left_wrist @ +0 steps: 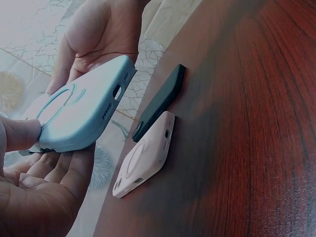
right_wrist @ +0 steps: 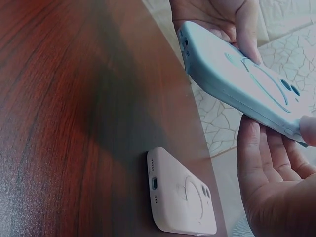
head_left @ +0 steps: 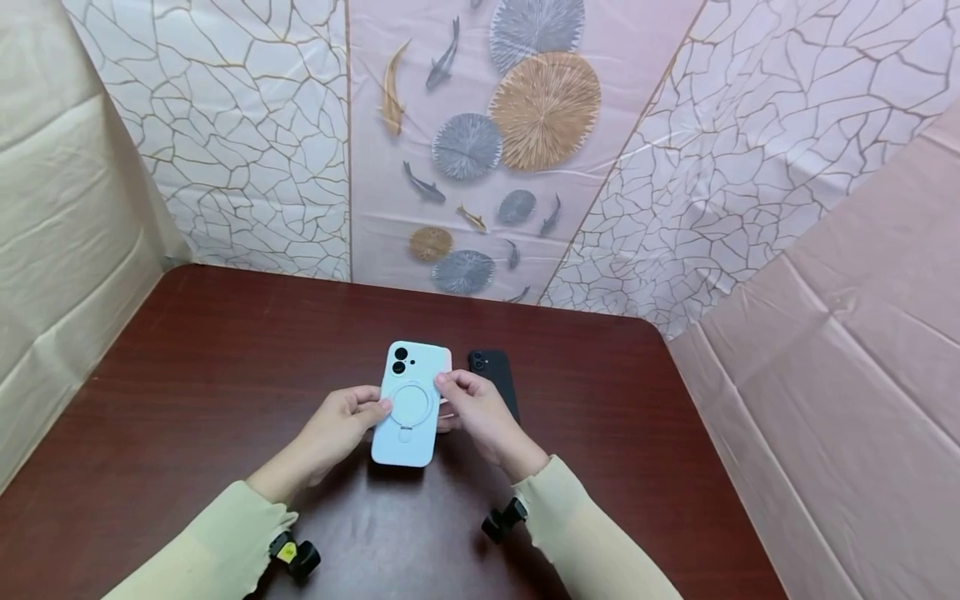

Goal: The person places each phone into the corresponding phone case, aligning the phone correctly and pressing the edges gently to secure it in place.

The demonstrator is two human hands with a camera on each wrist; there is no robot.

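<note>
I count three phone cases and two hands. The light blue case point(head_left: 411, 404) is the one I have up off the worktop point(head_left: 187, 383), back side facing the head camera, with its ring stand and two lens holes showing. My left hand point(head_left: 341, 425) has its grip closed on the case's left edge, thumb on the back near the ring and fingers curled beneath, as the left wrist view shows. My right hand point(head_left: 480, 417) pinches the right edge, thumb on top and fingers under the case.

The pale pink case point(left_wrist: 145, 158) lies flat on the worktop directly below the blue one; from the head view only a thin sliver of it shows along the blue case's right edge. The black case point(head_left: 495, 375) lies flat just beside the pink one, on its right, partly covered by my right hand. In the left wrist view the black and pink cases sit close side by side; I cannot tell whether they touch.

All three cases are gathered near the middle of the worktop, somewhat toward the back. There is broad bare wood to the left, to the right and in front toward me. The far edge meets a patterned backdrop point(head_left: 480, 125), and plain sheeting point(head_left: 825, 375) stands along the right edge, with more along the left.
</note>
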